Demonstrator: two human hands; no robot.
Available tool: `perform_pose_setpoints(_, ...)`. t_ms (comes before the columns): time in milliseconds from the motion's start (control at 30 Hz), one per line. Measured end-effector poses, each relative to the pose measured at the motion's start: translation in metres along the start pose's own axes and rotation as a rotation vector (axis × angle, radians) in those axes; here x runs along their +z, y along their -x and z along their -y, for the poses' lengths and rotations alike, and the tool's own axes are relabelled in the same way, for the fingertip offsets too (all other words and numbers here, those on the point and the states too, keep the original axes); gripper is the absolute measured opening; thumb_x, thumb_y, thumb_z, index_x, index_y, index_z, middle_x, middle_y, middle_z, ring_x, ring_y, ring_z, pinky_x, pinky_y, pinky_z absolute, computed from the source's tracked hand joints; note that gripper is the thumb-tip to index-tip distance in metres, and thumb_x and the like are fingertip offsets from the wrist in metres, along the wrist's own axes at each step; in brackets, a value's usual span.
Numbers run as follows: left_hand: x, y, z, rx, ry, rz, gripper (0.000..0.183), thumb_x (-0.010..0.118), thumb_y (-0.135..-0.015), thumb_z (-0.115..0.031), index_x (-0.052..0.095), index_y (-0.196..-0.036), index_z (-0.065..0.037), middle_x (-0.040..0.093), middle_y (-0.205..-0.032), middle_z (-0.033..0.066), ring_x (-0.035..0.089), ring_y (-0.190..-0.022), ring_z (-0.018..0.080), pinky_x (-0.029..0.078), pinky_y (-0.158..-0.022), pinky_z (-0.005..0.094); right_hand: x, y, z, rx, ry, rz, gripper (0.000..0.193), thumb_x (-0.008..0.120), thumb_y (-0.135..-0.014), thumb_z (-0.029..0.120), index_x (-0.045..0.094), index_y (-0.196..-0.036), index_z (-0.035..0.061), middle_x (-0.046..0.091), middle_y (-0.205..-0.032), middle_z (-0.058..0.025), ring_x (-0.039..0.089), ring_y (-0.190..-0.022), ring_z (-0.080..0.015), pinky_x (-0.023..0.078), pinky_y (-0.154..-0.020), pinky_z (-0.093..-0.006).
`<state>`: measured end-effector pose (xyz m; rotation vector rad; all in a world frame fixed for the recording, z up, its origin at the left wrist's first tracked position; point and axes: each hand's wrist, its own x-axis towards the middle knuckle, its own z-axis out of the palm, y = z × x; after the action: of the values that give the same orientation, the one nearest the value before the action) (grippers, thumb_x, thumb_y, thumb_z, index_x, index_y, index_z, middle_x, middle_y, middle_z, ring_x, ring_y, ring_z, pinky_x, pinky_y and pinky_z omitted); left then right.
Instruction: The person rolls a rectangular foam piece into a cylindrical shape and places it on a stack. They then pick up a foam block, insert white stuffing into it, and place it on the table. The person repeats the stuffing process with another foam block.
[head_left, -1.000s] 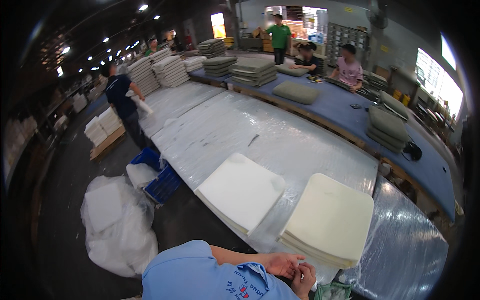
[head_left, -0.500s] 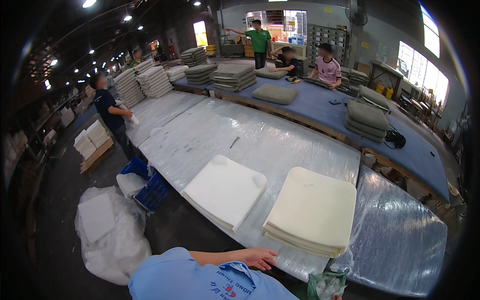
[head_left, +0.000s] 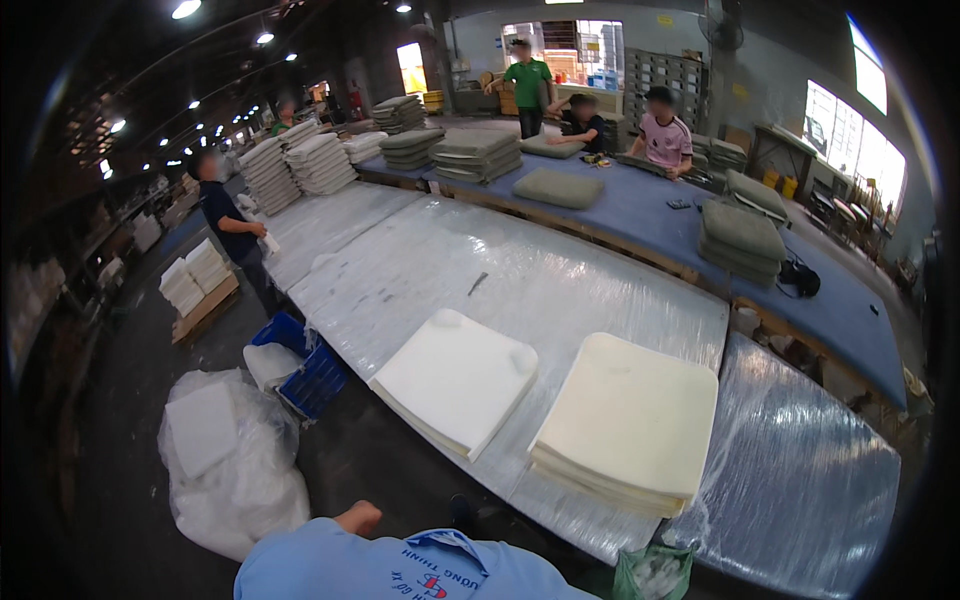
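Past the edge of my blue shirt shows a small part of my left hand [head_left: 360, 517], low over the floor and left of the table; its fingers cannot be made out, and nothing shows in it. My right hand is out of sight. Nearest me on the film-covered table [head_left: 420, 265] lie two stacks of square foam pads with rounded corners: a white stack [head_left: 458, 375] on the left and a taller cream stack [head_left: 628, 410] on the right. Neither stack is touched. A green plastic bag [head_left: 652, 575] with white stuff inside hangs by the near table edge.
On the floor at left are a clear sack of white foam [head_left: 235, 460], a blue crate [head_left: 312, 380] and a pallet [head_left: 205, 308] with white stacks. Grey-green cushions [head_left: 558, 187] lie on the blue table [head_left: 640, 215] beyond. Several people stand or sit around the tables.
My left hand, stretched out open by the cream stack before, has drawn back to the left. The fingers beside the green bag have left view. The person in green has lowered an outstretched arm.
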<state>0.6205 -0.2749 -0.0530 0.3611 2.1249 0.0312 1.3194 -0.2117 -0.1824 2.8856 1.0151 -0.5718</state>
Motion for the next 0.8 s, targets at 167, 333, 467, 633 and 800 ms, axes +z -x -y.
perform_pose_setpoints(167, 0.017, 0.002, 0.013, 0.229, -0.109, 0.066, 0.026, 0.064, -0.09, -0.022, 0.075, -0.108, -0.006, 0.074, -0.096, 0.0138, 0.073, -0.082, 0.0294, 0.057, -0.068, 0.0418, -0.01, -0.024, -0.006, -0.053, -0.221, -0.214, 0.039, 0.072, -0.088, 0.033, 0.069, -0.114, 0.004, 0.072, -0.103, -0.0215, 0.071, -0.095, -0.0399, 0.057, -0.081, -0.0515)
perform_pose_setpoints(333, 0.079, 0.005, 0.014, 0.443, -0.194, 0.255, 0.025, 0.064, -0.092, -0.02, 0.073, -0.11, -0.006, 0.073, -0.097, 0.0134, 0.072, -0.081, 0.0275, 0.057, -0.067, 0.0398, -0.06, -0.024, 0.002, 0.05, -0.389, -0.282, 0.014, 0.068, -0.085, 0.022, 0.072, -0.091, 0.0094, 0.073, -0.091, -0.0154, 0.071, -0.09, -0.0367, 0.054, -0.079, -0.0474)
perform_pose_setpoints(467, 0.091, -0.005, -0.004, 0.539, -0.206, 0.28, 0.023, 0.064, -0.094, -0.018, 0.073, -0.112, -0.006, 0.073, -0.098, 0.0131, 0.072, -0.081, 0.0261, 0.057, -0.065, 0.0381, -0.082, -0.015, 0.003, -0.012, -0.547, -0.341, 0.014, 0.07, -0.084, 0.017, 0.072, -0.094, 0.0077, 0.073, -0.088, -0.0131, 0.072, -0.088, -0.0337, 0.055, -0.077, -0.0445)
perform_pose_setpoints(633, 0.066, -0.008, -0.033, 0.488, 0.026, 0.226, 0.022, 0.064, -0.096, -0.017, 0.072, -0.115, -0.007, 0.073, -0.098, 0.0127, 0.072, -0.081, 0.0243, 0.057, -0.064, 0.0361, -0.049, -0.014, 0.032, -0.185, -0.469, -0.333, 0.013, 0.068, -0.088, 0.018, 0.072, -0.095, 0.0072, 0.073, -0.089, -0.0152, 0.07, -0.088, -0.0368, 0.054, -0.078, -0.0466)
perform_pose_setpoints(800, 0.023, 0.001, -0.054, 0.137, 0.161, 0.158, 0.039, 0.06, -0.101, -0.021, 0.059, -0.139, -0.012, 0.071, -0.109, 0.0095, 0.069, -0.081, 0.0225, 0.057, -0.066, 0.0359, 0.0, -0.015, 0.055, -0.11, -0.326, -0.191, 0.023, 0.062, -0.093, 0.023, 0.073, -0.097, 0.0039, 0.071, -0.102, -0.022, 0.066, -0.099, -0.0439, 0.051, -0.086, -0.0527)
